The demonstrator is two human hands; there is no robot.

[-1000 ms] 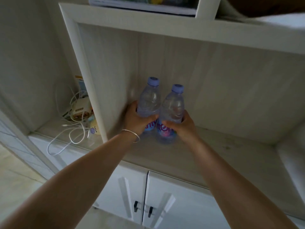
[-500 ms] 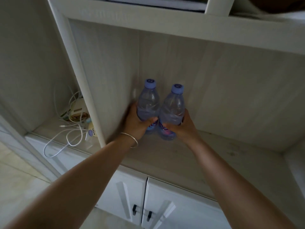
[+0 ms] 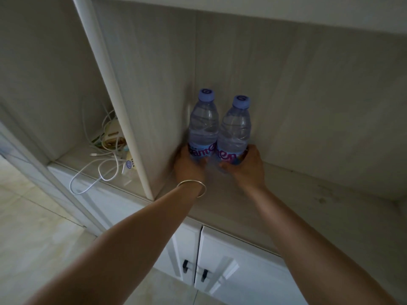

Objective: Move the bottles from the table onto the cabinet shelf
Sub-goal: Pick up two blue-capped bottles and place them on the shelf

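Two clear water bottles with purple caps stand upright side by side in the back left corner of the cabinet shelf (image 3: 308,194). My left hand (image 3: 188,167), a thin bangle on its wrist, wraps the base of the left bottle (image 3: 203,122). My right hand (image 3: 247,167) grips the base of the right bottle (image 3: 235,128). The two bottles touch each other, and the left one sits close against the divider panel (image 3: 123,106). The bottle bases are hidden behind my fingers.
Left of the divider, a compartment holds tangled white cables (image 3: 97,170) and a charger. White cabinet doors (image 3: 231,276) with dark handles close the space below the shelf. To the right of the bottles the shelf surface is bare, with a few stains.
Both hands have slid lower on the bottles, from mid-body down to the bases. The bottles have shifted slightly deeper toward the back corner, and the view has tilted downward.
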